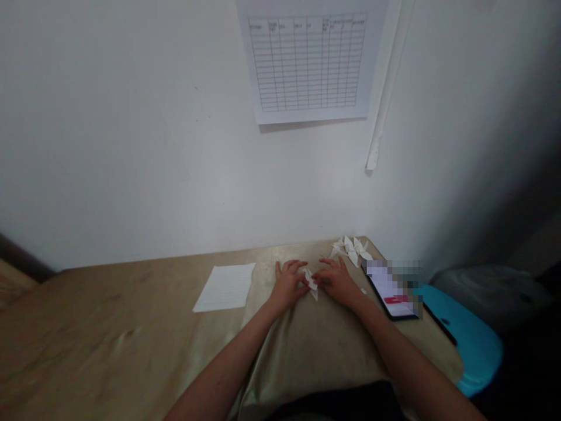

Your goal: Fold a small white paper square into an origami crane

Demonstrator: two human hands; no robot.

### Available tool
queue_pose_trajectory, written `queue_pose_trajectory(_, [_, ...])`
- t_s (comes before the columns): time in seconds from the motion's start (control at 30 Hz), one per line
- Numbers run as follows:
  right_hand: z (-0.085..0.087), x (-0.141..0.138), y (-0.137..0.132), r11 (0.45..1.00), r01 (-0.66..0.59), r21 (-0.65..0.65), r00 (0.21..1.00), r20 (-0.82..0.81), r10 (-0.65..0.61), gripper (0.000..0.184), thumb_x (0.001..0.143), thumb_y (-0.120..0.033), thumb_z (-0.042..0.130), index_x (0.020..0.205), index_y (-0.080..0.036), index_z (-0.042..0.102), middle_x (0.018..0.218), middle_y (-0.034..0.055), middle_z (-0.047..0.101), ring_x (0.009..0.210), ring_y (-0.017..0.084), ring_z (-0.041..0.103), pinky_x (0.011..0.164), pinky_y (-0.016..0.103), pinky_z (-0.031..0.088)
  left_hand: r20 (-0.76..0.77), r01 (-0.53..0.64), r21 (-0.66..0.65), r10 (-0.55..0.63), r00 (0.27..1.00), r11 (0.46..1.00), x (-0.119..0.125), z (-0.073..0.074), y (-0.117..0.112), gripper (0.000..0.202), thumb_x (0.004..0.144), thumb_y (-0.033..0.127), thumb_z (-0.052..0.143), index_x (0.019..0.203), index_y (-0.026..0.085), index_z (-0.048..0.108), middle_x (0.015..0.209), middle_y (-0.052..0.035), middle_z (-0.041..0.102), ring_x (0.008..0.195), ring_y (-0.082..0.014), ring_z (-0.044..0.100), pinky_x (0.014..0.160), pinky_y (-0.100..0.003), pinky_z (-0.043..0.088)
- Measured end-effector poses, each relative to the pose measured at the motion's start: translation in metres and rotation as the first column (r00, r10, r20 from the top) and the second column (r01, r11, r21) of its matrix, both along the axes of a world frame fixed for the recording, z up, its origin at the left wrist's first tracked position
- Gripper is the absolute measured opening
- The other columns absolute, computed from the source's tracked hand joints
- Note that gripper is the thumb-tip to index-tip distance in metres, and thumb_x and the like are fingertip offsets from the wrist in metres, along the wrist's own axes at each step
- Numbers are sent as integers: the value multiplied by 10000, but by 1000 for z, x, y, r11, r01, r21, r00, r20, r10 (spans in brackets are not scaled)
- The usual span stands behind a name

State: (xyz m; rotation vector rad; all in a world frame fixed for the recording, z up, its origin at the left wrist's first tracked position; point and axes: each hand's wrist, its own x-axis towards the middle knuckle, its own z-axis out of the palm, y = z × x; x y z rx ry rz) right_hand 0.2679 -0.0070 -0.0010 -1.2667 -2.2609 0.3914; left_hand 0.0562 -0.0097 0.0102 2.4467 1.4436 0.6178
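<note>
Between my two hands is a small white folded paper piece (312,283), narrow and pointed at its lower end. My left hand (290,282) pinches it from the left, thumb and fingers closed at its edge. From the right, my right hand (336,280) grips the same paper with thumb and forefinger, its other fingers raised. Fingertips hide parts of the folds. Beyond my right hand lie several white folded paper figures (350,248) in a cluster at the table's far right corner.
A lined paper sheet (225,286) lies left of my hands on the cloth-covered table (131,351). At the right edge rests a tablet (390,292) with a lit screen. Beside the table is a turquoise seat (477,339). The wall (131,146) bears a printed chart (309,64).
</note>
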Motion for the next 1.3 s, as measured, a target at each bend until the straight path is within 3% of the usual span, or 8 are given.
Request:
queue_pose_trajectory(0.4, [2, 0, 4, 999, -38, 34, 999, 30, 37, 254, 862, -170, 587, 961, -328, 760, 1011, 4, 773, 1316, 273, 508, 1155, 668, -116, -64, 58, 116, -50, 997, 992, 2, -2, -4, 60, 806, 256, 742, 827, 306, 767, 1462, 16, 549, 1380, -301, 392, 1162, -715, -73])
queue_pose_trajectory(0.93, [4, 1, 1, 993, -74, 93, 995, 72, 67, 254, 890, -164, 561, 954, -315, 754, 1038, 12, 765, 1332, 267, 505, 1143, 679, -143, -69, 4, 112, 4, 998, 994, 1, 1, -7, 91, 807, 311, 761, 889, 343, 780, 1490, 3, 515, 1383, -304, 389, 1152, -744, -6])
queue_pose_trajectory(1.1, [6, 2, 0, 997, -61, 52, 998, 34, 59, 230, 877, -178, 580, 969, -306, 748, 1089, 25, 754, 1334, 271, 509, 1140, 677, -160, -82, 15, 103, -7, 997, 995, 2, -1, -6, 185, 799, 292, 770, 955, 390, 782, 1511, 9, 495, 1389, -312, 383, 1143, -754, -4])
queue_pose_trajectory(1.3, [7, 5, -1, 999, -23, -34, 999, -35, 22, 204, 837, -230, 649, 997, -303, 753, 1219, 59, 707, 1366, 294, 480, 1146, 695, -108, -98, 9, 98, 1, 995, 995, 1, -2, -4, 140, 808, 334, 764, 938, 381, 789, 1535, 1, 470, 1391, -322, 385, 1138, -760, -15])
